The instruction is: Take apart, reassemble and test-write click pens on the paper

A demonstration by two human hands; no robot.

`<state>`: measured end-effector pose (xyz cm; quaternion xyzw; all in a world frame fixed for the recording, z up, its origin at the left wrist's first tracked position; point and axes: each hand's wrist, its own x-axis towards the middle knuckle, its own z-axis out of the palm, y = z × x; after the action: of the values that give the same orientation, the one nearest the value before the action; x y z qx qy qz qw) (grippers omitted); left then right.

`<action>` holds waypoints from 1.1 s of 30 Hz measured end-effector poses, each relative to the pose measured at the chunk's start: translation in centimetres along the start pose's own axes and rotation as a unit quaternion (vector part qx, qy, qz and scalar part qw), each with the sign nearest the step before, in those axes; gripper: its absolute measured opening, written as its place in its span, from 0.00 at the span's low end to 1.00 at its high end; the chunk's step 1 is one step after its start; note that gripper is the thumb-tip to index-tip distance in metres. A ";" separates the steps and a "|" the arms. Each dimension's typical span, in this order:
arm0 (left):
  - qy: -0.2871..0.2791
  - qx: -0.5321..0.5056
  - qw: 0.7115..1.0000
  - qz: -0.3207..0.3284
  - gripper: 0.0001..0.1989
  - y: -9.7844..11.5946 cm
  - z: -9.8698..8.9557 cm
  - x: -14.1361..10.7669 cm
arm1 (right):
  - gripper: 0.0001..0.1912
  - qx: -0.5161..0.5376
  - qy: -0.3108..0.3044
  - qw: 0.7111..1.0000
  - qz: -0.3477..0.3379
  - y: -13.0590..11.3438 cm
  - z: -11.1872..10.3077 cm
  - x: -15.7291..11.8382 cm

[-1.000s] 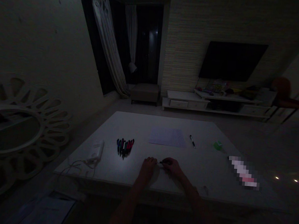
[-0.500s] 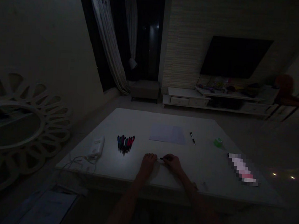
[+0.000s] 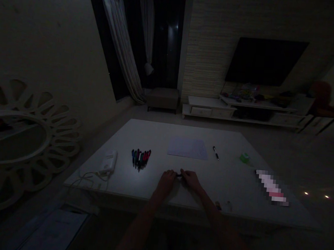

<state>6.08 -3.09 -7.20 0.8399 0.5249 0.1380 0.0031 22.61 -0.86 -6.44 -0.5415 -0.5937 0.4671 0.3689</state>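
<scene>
Near the front middle of the white table (image 3: 151, 133), my left hand (image 3: 167, 179) and my right hand (image 3: 190, 179) face each other, fingers closed on the two ends of a small dark pen (image 3: 179, 175). Its ends are hidden by the fingers. To the left lies a fan of several coloured pens (image 3: 140, 159), tips toward me. Behind my hands is a pale sheet of paper (image 3: 187, 148). A single black and white pen (image 3: 216, 153) lies to the right of the sheet.
A white power strip (image 3: 109, 162) with cables is at the table's left. On the right are a green object (image 3: 244, 158) and a pixelated item (image 3: 272, 188). Small things (image 3: 218, 205) lie at the front edge. The room is dim.
My right hand has moved slightly left, closer to my left hand, and less of the pen shows between them. The view has shifted a little.
</scene>
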 end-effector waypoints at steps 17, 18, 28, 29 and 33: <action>0.014 0.017 0.999 -0.031 0.11 0.3 -0.3 -0.1 | 0.17 0.005 0.080 0.995 -0.068 0.9 -0.6 0.5; 0.016 0.018 0.999 -0.034 0.11 0.3 -0.4 -0.1 | 0.17 0.005 0.083 0.994 -0.069 1.0 -0.9 0.5; 0.015 0.019 0.999 -0.043 0.13 0.2 -0.5 0.0 | 0.17 0.018 0.154 0.986 -0.060 3.6 -6.4 0.0; 0.016 0.019 0.999 -0.043 0.13 0.2 -0.5 0.0 | 0.16 0.022 0.155 0.985 -0.067 3.6 -6.5 0.1; 0.014 0.019 0.999 -0.049 0.12 0.3 -0.6 0.0 | 0.14 0.010 0.132 0.987 -0.090 3.3 -5.1 1.6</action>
<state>6.20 -3.36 -6.54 0.8111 0.5678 0.1395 -0.0132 28.16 1.47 -8.25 -0.5391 -0.5813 0.3620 0.4903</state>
